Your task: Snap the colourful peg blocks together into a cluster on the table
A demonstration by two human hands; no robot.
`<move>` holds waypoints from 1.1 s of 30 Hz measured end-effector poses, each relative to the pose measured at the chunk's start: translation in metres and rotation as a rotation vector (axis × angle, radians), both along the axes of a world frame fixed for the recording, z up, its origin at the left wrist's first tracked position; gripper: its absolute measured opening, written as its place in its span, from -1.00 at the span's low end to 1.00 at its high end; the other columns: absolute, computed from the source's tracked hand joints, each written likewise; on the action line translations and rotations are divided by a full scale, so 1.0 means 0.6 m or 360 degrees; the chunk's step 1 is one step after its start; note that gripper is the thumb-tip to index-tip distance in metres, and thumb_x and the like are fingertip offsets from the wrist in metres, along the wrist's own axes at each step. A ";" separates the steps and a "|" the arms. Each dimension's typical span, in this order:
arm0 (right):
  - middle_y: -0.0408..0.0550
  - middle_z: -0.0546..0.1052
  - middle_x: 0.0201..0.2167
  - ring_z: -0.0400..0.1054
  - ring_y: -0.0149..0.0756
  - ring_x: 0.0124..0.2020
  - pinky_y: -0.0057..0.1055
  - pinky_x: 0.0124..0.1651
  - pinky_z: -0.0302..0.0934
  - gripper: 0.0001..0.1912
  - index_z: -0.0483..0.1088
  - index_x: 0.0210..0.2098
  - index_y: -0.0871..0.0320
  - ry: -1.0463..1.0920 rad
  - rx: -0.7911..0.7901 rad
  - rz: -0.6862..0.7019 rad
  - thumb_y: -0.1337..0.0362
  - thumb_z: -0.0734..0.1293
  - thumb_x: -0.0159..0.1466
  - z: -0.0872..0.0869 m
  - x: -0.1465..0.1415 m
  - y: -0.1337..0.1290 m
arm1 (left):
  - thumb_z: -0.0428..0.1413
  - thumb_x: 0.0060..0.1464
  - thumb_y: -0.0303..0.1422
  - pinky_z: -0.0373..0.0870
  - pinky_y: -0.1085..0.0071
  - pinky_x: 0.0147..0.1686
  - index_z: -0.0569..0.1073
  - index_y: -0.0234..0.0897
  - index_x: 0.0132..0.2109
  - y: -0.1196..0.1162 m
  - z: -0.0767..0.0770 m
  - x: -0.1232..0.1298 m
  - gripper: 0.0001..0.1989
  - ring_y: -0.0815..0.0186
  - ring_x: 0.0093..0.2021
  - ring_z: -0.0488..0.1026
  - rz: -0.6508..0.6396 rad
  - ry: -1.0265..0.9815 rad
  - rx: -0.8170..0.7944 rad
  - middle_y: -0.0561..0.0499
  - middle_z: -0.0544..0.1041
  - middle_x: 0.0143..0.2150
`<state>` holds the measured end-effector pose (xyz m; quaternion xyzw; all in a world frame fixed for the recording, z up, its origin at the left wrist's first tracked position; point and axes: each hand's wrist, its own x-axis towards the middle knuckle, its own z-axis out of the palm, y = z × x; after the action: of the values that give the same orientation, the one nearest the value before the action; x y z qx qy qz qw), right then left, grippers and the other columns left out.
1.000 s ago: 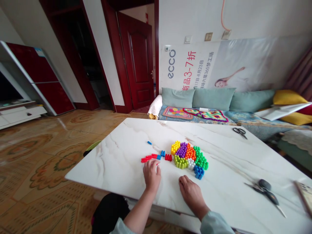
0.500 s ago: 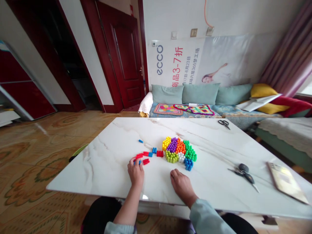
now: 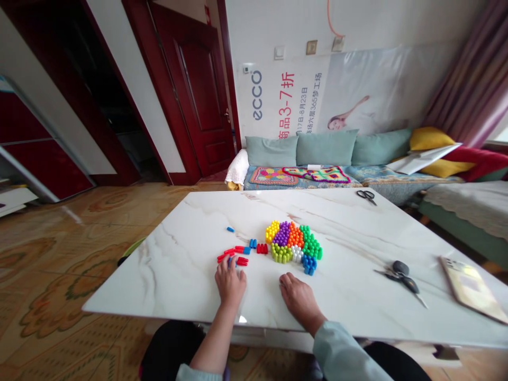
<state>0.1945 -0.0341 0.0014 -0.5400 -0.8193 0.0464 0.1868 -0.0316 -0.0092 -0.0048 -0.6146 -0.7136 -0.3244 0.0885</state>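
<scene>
My left hand (image 3: 230, 283) is over the left group of small plastic pegs, its fingers spread and the fingertips touching red and blue pieces. Several red pegs (image 3: 242, 261) lie flat by those fingers, partly covered. Just to the right lie a pair of blue pegs (image 3: 253, 243) and a row of dark red pegs (image 3: 262, 248). My right hand (image 3: 300, 296) rests on the table with its fingers curled in; whatever may be inside is hidden. Beyond it, upright pegs stand packed by colour: yellow (image 3: 272, 232), purple (image 3: 282, 234), orange (image 3: 296, 235), green (image 3: 311, 243), lime (image 3: 281, 253), white (image 3: 297, 254) and blue (image 3: 309, 264).
A single blue peg (image 3: 230, 229) lies apart on the marble-look table (image 3: 166, 254). On the right are black-handled scissors (image 3: 402, 280) and a phone (image 3: 472, 288). Another pair of scissors (image 3: 366, 196) lies near the far edge. A sofa (image 3: 273, 169) stands behind.
My left hand has shifted slightly right over the red and blue pegs, its fingers more spread. The right hand stays curled in place. The camera view has turned a little.
</scene>
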 end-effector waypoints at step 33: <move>-0.08 0.46 -0.32 0.37 -0.37 -0.35 -0.46 -0.35 0.06 -0.84 0.29 -0.25 0.14 0.0050 -0.0008 -0.0013 0.30 0.10 0.35 0.001 -0.001 0.000 | -0.11 0.17 -0.49 0.31 0.15 -0.04 0.51 -0.30 -0.15 0.064 0.008 -0.027 -0.70 0.10 -0.10 0.44 -0.0182 -0.0330 0.0105 -0.15 0.55 -0.18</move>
<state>0.1941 -0.0342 0.0018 -0.5431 -0.8140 0.0561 0.1984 -0.0476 0.0294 -0.0001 -0.6144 -0.6716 -0.4139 0.0157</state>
